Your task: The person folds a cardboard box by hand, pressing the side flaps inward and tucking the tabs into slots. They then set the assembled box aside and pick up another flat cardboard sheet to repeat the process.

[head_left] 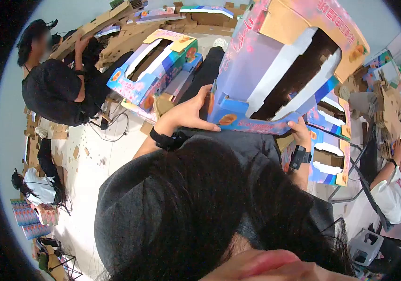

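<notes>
A printed cardboard box [238, 110], blue and pink with a long cut-out opening in its top, is held up in front of my chest. My left hand [194, 110] grips its left lower corner, thumb along the near side and fingers round the side. At the near right corner, my right hand [299, 132] holds the same box, its fingers partly hidden. The inside looks dark through the opening. Left of it, a similar box [181, 49] rests on top of another. More boxes of this kind [329, 157] are stacked beside my right hand.
To the left a person in black [52, 91] handles flat cardboard [99, 21]. Another person in white [41, 185] sits further back. At the right a person [392, 196] works near stacked cardboard [392, 110]. A cable [111, 136] and scraps lie on the floor. A grey stool [367, 246] stands lower right.
</notes>
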Motion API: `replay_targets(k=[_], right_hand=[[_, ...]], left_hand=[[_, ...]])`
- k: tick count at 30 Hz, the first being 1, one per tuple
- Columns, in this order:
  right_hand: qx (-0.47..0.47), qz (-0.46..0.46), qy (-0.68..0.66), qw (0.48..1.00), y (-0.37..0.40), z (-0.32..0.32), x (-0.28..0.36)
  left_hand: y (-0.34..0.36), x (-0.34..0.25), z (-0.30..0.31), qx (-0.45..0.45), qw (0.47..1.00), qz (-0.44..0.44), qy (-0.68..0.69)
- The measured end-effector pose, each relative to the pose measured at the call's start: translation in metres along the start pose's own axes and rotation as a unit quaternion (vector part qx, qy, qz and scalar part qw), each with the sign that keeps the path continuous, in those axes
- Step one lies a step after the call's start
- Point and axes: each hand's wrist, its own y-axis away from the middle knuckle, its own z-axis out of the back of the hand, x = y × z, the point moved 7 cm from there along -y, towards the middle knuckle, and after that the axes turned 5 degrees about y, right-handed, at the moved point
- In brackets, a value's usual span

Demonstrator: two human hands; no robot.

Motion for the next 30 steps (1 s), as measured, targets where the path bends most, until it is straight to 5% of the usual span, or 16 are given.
replay_targets(k=[9, 14, 23, 30], right_hand=[[-0.023, -0.001, 0.064, 0.998, 0.024, -0.02, 0.032], [-0.058, -0.02, -0.039, 0.997, 0.03, -0.025, 0.014], [-0.055, 0.017, -0.098, 0.994, 0.012, -0.017, -0.013], [-0.017, 0.024, -0.091, 0.995, 0.017, -0.027, -0.018]], left_hand=[[-0.009, -0.037, 0.011, -0.033, 0.998, -0.054, -0.005], [-0.006, -0.045, 0.002, -0.065, 0.99, -0.114, -0.049], [-0.002, -0.029, 0.001, -0.057, 0.998, -0.024, 0.032], [0.001, -0.027, 0.001, -0.059, 0.998, -0.036, 0.007]])
